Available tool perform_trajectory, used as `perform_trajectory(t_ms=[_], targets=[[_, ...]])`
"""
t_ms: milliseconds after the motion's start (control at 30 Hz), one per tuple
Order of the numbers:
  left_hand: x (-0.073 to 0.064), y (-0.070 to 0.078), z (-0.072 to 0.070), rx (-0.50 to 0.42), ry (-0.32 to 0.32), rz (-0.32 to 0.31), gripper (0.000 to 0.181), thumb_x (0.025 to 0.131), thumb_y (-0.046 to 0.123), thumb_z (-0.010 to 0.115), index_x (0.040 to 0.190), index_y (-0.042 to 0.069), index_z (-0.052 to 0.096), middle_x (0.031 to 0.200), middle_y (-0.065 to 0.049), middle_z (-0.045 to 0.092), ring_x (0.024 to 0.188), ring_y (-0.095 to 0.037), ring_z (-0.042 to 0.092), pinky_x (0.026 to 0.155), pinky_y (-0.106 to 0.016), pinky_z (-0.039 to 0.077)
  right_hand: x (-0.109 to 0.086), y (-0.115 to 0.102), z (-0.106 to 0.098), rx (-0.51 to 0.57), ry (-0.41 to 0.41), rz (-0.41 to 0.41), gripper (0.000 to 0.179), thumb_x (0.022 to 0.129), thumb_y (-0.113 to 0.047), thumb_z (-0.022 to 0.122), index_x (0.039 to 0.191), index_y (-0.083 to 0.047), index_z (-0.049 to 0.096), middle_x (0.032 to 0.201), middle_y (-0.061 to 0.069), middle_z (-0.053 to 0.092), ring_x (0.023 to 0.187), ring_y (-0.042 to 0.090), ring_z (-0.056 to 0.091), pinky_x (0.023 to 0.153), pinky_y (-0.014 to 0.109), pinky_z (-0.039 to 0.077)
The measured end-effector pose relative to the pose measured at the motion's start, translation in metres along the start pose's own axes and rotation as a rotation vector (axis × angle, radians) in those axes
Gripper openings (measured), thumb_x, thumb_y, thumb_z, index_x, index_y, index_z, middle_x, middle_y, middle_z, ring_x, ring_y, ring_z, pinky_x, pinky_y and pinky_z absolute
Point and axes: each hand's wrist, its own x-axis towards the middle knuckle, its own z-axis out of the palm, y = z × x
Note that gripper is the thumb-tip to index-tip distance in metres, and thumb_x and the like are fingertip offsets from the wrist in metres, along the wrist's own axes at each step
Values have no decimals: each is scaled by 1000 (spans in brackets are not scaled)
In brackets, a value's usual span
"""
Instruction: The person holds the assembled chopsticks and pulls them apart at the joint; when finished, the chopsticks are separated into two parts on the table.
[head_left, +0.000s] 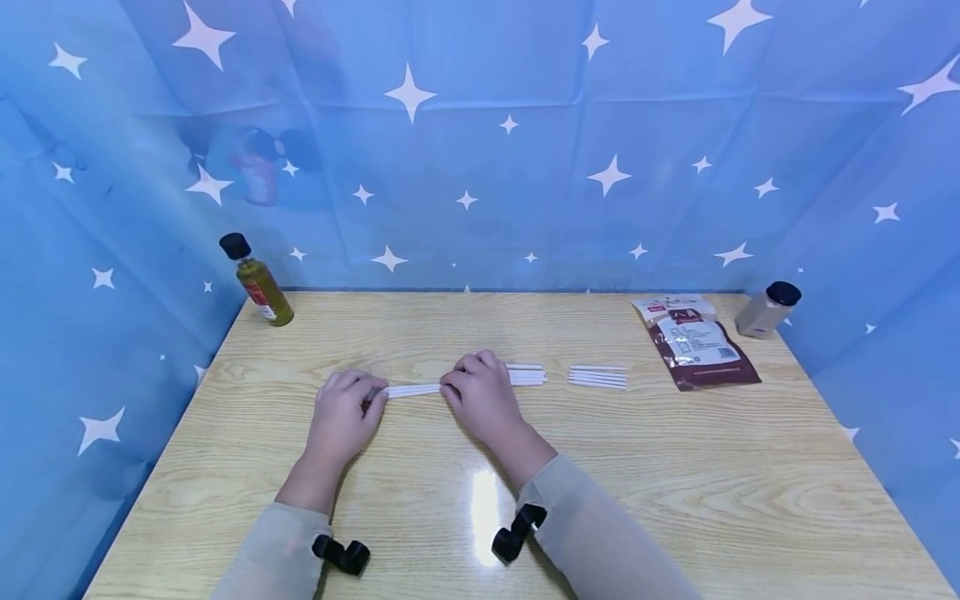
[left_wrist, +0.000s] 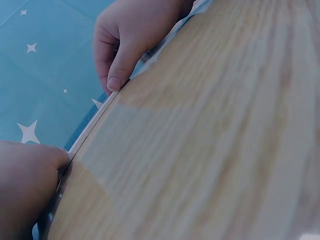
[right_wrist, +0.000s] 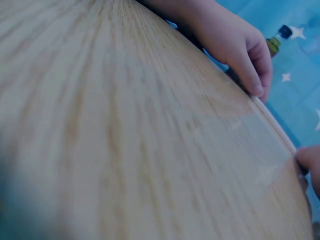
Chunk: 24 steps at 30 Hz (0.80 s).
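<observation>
Thin white sticks lie side by side on the wooden table in front of me. My left hand pinches their left end between thumb and fingers. At the other end, my right hand grips them, thumb on the near side, and its fingers hide that part. More white sticks show just right of my right hand. A separate row of white sticks lies a little farther right. Both wrist views show the held sticks low along the table surface, stretched between the two thumbs.
A bottle of greenish oil with a black cap stands at the back left. Toward the back right lie a maroon and white packet and a black-lidded jar. Blue star-patterned cloth hangs behind the table.
</observation>
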Motion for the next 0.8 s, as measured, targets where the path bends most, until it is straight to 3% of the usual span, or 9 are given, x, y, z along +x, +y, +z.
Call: perform_trajectory(t_ms=[300,700,800], targets=[[0,2,-2,-30,-55,-62,13,98,15,78,109,8,79,112,-11,72,107,-35,60,94,-57,45,1,-8,-4,33,-131,118,9,104,-27,72,109,-20,77,112,-2,66,114,25,51,100,48,41],[1,3,0,-32,-60,-74,16,98,16,77,112,9,77,114,-11,73,109,-35,60,95,-56,45,-2,-5,-3,80,-97,123,6,105,-26,70,106,-21,72,109,-5,64,112,24,50,101,48,40],[1,1,1,-35,-36,-72,16,98,16,77,112,8,77,114,-11,73,108,-35,60,95,-55,45,-2,-4,-3,100,-67,121,6,107,-25,67,106,-20,71,109,-3,65,114,25,51,100,48,40]])
